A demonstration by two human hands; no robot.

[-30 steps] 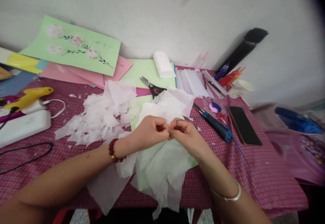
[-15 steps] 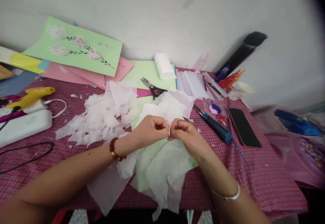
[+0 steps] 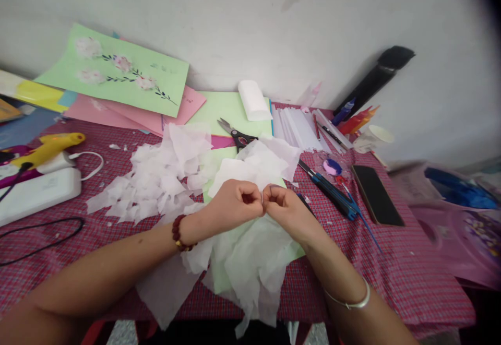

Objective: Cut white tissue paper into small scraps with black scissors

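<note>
My left hand (image 3: pixel 238 201) and my right hand (image 3: pixel 287 209) meet fingertip to fingertip above a pile of thin white tissue paper (image 3: pixel 246 256). Both are closed in a pinch on a small piece of tissue paper, almost wholly hidden by the fingers. More tissue sheets (image 3: pixel 256 159) lie just beyond my hands, over a green sheet of paper. To the left is a heap of torn tissue pieces (image 3: pixel 152 178).
Black-handled scissors (image 3: pixel 238 135) lie behind the tissue. To the right are a blue craft knife (image 3: pixel 329 191), a phone (image 3: pixel 378 194) and a paper cup (image 3: pixel 373 139). A yellow glue gun (image 3: pixel 50 149) and a white power strip (image 3: pixel 43 193) are at left. A green flower picture (image 3: pixel 129 94) leans behind.
My fingertips have drawn closer and now touch. The white bit that showed between them is mostly covered. Part of a dark tool now shows beside my right hand.
</note>
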